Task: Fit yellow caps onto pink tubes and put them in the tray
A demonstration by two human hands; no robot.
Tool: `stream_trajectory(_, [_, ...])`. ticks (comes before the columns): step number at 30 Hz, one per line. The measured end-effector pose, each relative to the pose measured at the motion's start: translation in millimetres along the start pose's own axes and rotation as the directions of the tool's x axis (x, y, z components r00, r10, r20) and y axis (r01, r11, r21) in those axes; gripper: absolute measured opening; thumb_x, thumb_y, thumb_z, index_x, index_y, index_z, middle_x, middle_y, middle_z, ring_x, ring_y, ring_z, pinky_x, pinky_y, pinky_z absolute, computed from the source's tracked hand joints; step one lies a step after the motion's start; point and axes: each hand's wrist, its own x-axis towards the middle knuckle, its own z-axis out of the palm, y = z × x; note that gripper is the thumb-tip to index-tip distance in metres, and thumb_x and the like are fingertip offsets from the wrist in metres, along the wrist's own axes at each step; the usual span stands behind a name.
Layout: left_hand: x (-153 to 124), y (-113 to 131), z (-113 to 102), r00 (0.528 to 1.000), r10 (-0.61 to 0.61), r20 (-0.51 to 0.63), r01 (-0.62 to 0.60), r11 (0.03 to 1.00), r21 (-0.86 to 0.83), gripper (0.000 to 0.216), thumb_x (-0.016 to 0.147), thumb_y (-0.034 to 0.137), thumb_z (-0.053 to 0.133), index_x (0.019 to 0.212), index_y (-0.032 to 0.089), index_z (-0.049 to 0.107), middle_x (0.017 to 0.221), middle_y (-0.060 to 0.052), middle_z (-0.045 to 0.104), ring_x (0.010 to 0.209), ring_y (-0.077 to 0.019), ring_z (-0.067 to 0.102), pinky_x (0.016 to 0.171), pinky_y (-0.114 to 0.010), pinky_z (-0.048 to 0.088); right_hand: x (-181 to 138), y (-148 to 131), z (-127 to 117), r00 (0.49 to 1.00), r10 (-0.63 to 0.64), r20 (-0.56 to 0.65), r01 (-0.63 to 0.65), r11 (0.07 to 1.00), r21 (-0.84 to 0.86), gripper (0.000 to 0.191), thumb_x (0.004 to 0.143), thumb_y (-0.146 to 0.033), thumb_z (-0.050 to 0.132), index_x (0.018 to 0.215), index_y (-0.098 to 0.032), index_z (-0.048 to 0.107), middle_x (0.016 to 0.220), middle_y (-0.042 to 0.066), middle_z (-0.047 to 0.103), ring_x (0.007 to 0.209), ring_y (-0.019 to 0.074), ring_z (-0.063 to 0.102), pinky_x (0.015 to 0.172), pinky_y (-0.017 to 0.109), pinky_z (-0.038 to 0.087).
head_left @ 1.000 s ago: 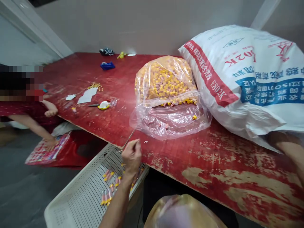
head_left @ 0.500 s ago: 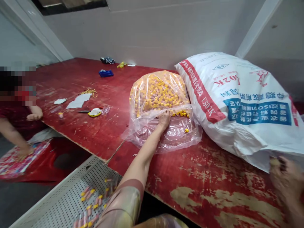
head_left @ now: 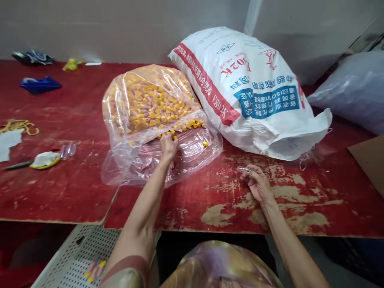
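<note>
A clear plastic bag [head_left: 126, 160] full of small yellow and pink capped pieces [head_left: 150, 104] lies open on the worn red table [head_left: 75, 188]. My left hand [head_left: 168, 146] reaches into the bag's mouth, fingers curled on a few yellow pieces at the pile's edge. My right hand [head_left: 258, 185] hovers just above the table to the right and pinches a small clear plastic tube [head_left: 243, 169] between fingers and thumb.
A big white woven sack [head_left: 249, 92] lies behind my right hand, and a grey plastic bag [head_left: 354, 88] sits at far right. A yellow-white tool [head_left: 45, 159], cord [head_left: 18, 126] and a blue object [head_left: 39, 85] lie at left. A perforated white tray [head_left: 78, 260] sits below the table edge.
The view has swung right, so the person at the left is out of sight. My left hand stays in the bag's mouth. My right hand came from under the sack, holding a clear tube.
</note>
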Motion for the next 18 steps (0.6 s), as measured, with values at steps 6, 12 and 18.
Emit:
stream_trajectory(6, [-128.9, 38.8, 32.7, 0.954, -0.181, 0.240, 0.299, 0.653, -0.696, 0.025, 0.069, 0.037, 0.068, 0.077, 0.014, 0.067, 0.064, 0.001, 0.061, 0.057, -0.0094, 0.050, 0.060, -0.022, 0.042, -24.2, 14.0, 34.8, 0.985, -0.066, 0.156, 0.094, 0.979, -0.178, 0.034, 0.070, -0.034, 0.075, 0.095, -0.019, 0.058, 0.084, 0.000, 0.064, 0.073, 0.0121, 0.063, 0.071, 0.025, 0.052])
stream_trajectory(12, [-208.6, 56.6, 52.7, 0.958, -0.197, 0.210, 0.288, 0.675, -0.679, 0.027, 0.078, 0.043, 0.062, 0.077, 0.017, 0.068, 0.075, -0.001, 0.058, 0.070, -0.0117, 0.051, 0.069, -0.023, 0.041, -42.0, 27.3, 54.2, 0.960, -0.207, 0.188, 0.267, 0.877, -0.399, 0.032, 0.078, -0.039, 0.067, 0.099, -0.019, 0.054, 0.091, 0.003, 0.062, 0.078, 0.0146, 0.062, 0.070, 0.027, 0.051])
stream_trajectory(18, [-216.2, 45.2, 28.6, 0.959, -0.016, 0.284, 0.170, 0.833, -0.526, 0.048, 0.088, 0.053, 0.044, 0.064, 0.016, 0.063, 0.069, -0.002, 0.055, 0.067, -0.0133, 0.049, 0.065, -0.025, 0.038, -47.6, 20.3, 43.6, 0.908, -0.127, 0.399, 0.372, 0.681, -0.630, 0.028, 0.087, -0.040, 0.055, 0.106, -0.019, 0.058, 0.081, 0.001, 0.061, 0.054, 0.0104, 0.051, 0.051, 0.023, 0.043])
